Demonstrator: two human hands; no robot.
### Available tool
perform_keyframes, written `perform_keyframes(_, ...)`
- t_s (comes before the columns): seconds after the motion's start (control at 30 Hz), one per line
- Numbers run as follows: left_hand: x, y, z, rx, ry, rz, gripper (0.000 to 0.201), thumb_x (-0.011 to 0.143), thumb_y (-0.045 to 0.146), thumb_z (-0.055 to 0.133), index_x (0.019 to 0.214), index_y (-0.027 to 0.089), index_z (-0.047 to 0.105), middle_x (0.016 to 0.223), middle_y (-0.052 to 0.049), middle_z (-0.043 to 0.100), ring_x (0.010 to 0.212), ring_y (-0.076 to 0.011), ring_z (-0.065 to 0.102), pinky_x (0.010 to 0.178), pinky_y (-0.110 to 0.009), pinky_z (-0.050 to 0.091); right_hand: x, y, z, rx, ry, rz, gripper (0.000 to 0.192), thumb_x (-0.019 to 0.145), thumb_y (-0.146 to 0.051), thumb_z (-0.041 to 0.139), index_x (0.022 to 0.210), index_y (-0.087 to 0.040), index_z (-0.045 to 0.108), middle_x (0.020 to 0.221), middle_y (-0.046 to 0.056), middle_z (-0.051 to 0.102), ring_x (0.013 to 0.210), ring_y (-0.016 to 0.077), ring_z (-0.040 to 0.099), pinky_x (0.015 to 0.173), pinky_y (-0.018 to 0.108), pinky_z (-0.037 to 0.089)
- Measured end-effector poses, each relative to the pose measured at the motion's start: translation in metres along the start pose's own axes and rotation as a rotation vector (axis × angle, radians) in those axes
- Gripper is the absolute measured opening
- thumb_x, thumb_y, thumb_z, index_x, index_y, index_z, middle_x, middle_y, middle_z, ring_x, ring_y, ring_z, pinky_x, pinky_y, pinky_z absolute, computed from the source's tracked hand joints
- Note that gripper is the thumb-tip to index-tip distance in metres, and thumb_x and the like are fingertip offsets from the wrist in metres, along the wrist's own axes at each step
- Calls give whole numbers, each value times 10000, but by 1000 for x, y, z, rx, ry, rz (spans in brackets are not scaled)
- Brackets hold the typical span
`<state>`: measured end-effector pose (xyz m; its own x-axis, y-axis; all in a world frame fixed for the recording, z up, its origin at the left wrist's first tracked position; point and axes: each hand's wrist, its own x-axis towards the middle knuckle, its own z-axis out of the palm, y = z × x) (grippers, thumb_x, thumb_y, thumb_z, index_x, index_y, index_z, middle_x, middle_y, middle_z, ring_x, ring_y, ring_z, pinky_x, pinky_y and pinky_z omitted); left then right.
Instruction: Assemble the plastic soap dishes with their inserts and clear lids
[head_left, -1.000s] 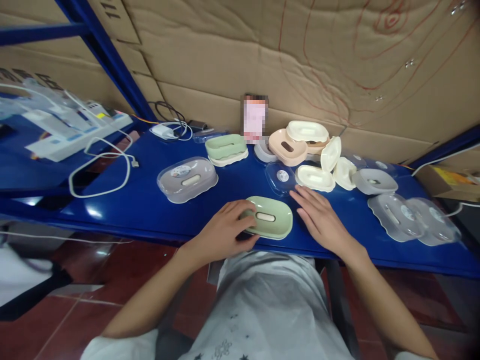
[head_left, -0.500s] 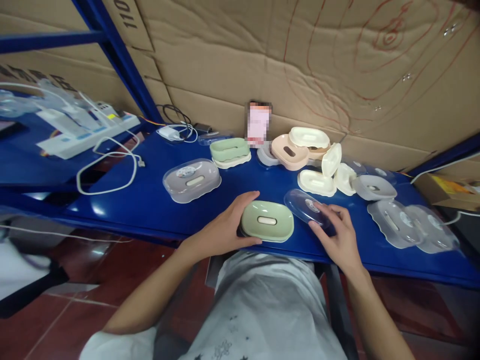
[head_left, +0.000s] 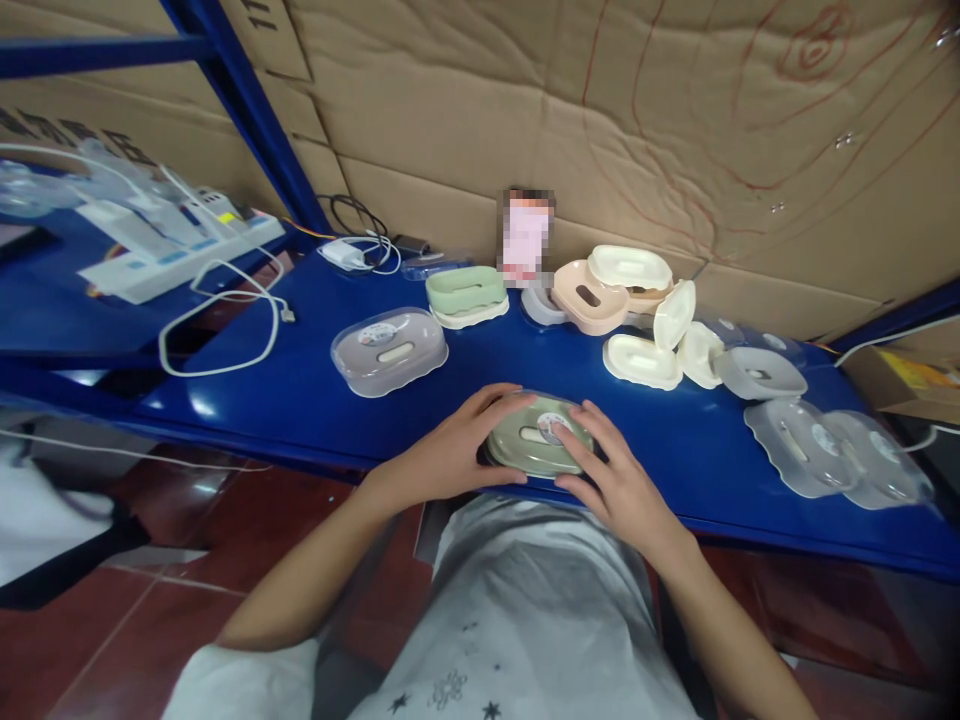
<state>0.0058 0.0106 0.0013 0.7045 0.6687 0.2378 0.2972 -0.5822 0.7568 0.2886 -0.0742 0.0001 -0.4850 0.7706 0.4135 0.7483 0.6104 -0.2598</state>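
At the table's front edge sits a green soap dish [head_left: 517, 459] with a pale oval slot piece in its middle. A clear plastic lid [head_left: 535, 420] bearing a round sticker lies over the dish; whether it is fully seated I cannot tell. My left hand [head_left: 457, 445] wraps the left end, thumb and fingers curved around dish and lid. From the right, my right hand [head_left: 611, 470] grips the lid, its fingers over the top and its thumb at the near side. A grey soap dish under a clear lid [head_left: 390, 350] stands to the left.
Behind are a green dish on a cream base [head_left: 466, 295], a peach tray [head_left: 591, 295] and several cream pieces [head_left: 643, 360]. Clear lids [head_left: 799, 445] lie at the right. A phone [head_left: 525, 235] leans on the cardboard; a power strip [head_left: 180, 262] and cables occupy the left.
My right hand has brought the clear lid leftward from beside the green soap dish onto its top. My left hand stays at the dish's left end. The view has shifted slightly.
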Motion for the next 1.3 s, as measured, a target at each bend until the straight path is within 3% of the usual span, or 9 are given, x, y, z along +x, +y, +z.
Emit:
perform_keyframes(0.2, 0, -5, 3, -56, 70, 47, 886, 846, 574, 916, 1592, 341, 498, 1585, -140, 516, 1499, -363, 540, 1267, -595, 462, 1, 2, 0, -56, -14, -43, 794, 1087, -349, 625, 1771, -373, 221, 1668, 145, 513, 1676, 367, 314, 1235, 628, 524)
perform_keyframes(0.4, 1, -5, 2, -68, 40, 47, 942, 855, 587, 904, 1646, 355, 447, 1606, -136, 525, 1509, -362, 526, 1282, -583, 442, 3, 0, 1, -55, -5, 8, 781, 1097, -326, 602, 1772, -378, 212, 1658, 134, 532, 1650, 347, 374, 1254, 619, 506)
perform_keyframes(0.57, 1, -9, 3, -68, 32, 38, 974, 832, 604, 917, 1642, 345, 442, 1631, -147, 504, 1528, -382, 505, 1285, -602, 430, 2, -2, 1, -108, -2, -29, 797, 1083, -343, 629, 1773, -339, 230, 1656, 153, 533, 1665, 364, 337, 1239, 616, 522)
perform_keyframes(0.73, 0, -7, 3, -70, 58, 55, 912, 842, 602, 909, 1595, 340, 466, 1623, -146, 518, 1518, -375, 525, 1271, -599, 452, 2, -3, 1, -91, -9, -56, 792, 1087, -336, 621, 1774, -338, 226, 1676, 151, 522, 1688, 360, 284, 1243, 614, 519)
perform_keyframes(0.97, -2, -4, 2, -63, 62, 38, 877, 859, 562, 908, 1591, 339, 479, 1612, -147, 535, 1520, -363, 532, 1273, -596, 451, 3, -2, -2, -13, -13, -22, 750, 1093, -294, 610, 1760, -357, 273, 1692, 148, 493, 1678, 341, 316, 1255, 607, 504)
perform_keyframes(1.13, -3, -3, 2, -44, 36, 25, 898, 876, 564, 892, 1623, 327, 454, 1633, -151, 511, 1547, -355, 511, 1294, -576, 438, 2, -1, 2, -16, -12, -13, 768, 1083, -295, 630, 1758, -375, 271, 1694, 140, 495, 1676, 336, 323, 1254, 609, 506)
perform_keyframes(1.3, -5, 6, 1, 62, 18, -17, 815, 939, 550, 831, 1629, 349, 447, 1736, -138, 367, 1596, -346, 456, 1276, -533, 474, 1, 1, 3, -20, -42, -12, 752, 1095, -329, 617, 1758, -377, 266, 1743, 119, 446, 1697, 332, 268, 1266, 615, 490)
